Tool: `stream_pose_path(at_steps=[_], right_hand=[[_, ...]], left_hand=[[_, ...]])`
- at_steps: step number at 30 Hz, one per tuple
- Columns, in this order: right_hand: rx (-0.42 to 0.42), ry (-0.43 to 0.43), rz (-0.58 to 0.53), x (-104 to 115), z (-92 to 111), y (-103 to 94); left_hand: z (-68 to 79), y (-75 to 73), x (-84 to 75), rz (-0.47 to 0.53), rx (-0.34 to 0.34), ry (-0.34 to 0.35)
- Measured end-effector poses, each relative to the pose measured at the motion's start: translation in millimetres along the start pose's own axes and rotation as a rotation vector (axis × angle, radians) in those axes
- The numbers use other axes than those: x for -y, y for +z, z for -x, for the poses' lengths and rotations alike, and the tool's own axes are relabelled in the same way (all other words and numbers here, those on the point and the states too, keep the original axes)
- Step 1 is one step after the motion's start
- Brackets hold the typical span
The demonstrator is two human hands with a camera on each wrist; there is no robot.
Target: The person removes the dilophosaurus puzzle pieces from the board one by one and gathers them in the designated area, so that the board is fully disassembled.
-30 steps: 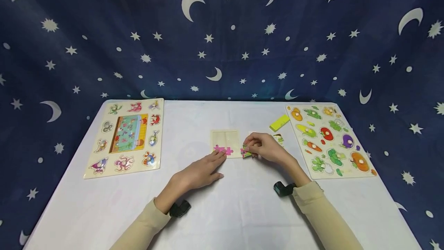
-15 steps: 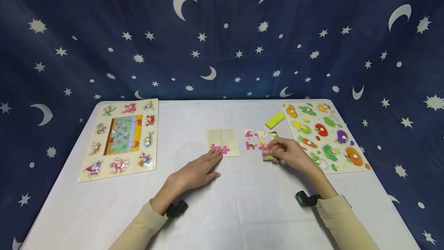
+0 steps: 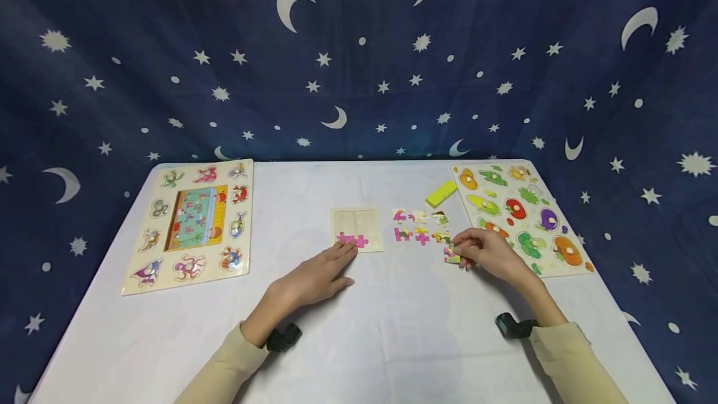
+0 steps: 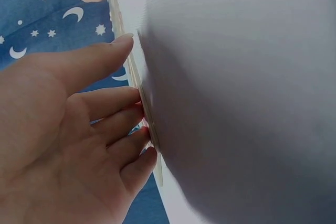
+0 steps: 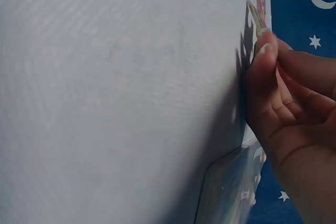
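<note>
My left hand point(image 3: 314, 276) lies with extended fingers over the near edge of a small square wooden puzzle tray point(image 3: 344, 222). Its fingertips touch pink puzzle pieces point(image 3: 361, 241) set along the tray's bottom edge. In the left wrist view, those fingers point(image 4: 123, 121) reach the tray's thin edge point(image 4: 151, 124). My right hand point(image 3: 493, 257) pinches a pink and green puzzle piece point(image 3: 450, 255) between thumb and fingers, just in front of the loose pieces. Seen from the right wrist, this piece point(image 5: 254, 17) is nearly edge-on. Several loose puzzle pieces point(image 3: 421, 235) lie in two rows right of the tray.
A sea-animal peg board point(image 3: 241, 201) lies at the left of the white-covered table point(image 3: 359, 341). At the right is a vegetable peg board point(image 3: 538, 214), close beyond my right hand. A yellow-green block point(image 3: 440, 194) sits behind the loose pieces. A starry curtain point(image 3: 359, 80) hangs behind.
My right hand has moved right from beside the tray with the puzzle piece, past the loose pieces, uncovering them. The left hand stays on the tray. The head view has shifted slightly.
</note>
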State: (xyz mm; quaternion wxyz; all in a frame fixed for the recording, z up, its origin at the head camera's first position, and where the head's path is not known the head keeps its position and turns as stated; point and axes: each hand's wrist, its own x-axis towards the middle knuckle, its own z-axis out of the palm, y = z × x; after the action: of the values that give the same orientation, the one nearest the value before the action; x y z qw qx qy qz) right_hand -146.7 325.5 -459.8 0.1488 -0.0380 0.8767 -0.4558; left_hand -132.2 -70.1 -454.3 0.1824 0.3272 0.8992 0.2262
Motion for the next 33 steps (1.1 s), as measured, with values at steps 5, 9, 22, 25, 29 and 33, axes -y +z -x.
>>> stream_pose_path(at_steps=[5,9,22,25,29,33], right_hand=[[0.012,0.014,0.035,1,-1,2.0],[-0.014,0.015,0.128,4,-2,2.8],[-0.041,-0.069,0.19,36,-26,22.8],[-0.015,-0.117,0.167,45,-35,35.1],[0.012,-0.187,0.158,55,-49,52.8],[0.044,-0.215,0.158,67,-61,69.2]], left_hand=[[1.3,0.8,1.1,0.009,-0.009,0.002],[1.7,1.4,2.4,-0.004,-0.022,0.011],[4.9,-1.4,7.1,0.016,-0.006,-0.002],[5.1,-2.4,5.7,0.041,0.001,-0.006],[5.4,-3.6,5.3,0.063,0.004,-0.018],[5.8,-4.7,7.6,0.067,-0.001,-0.024]])
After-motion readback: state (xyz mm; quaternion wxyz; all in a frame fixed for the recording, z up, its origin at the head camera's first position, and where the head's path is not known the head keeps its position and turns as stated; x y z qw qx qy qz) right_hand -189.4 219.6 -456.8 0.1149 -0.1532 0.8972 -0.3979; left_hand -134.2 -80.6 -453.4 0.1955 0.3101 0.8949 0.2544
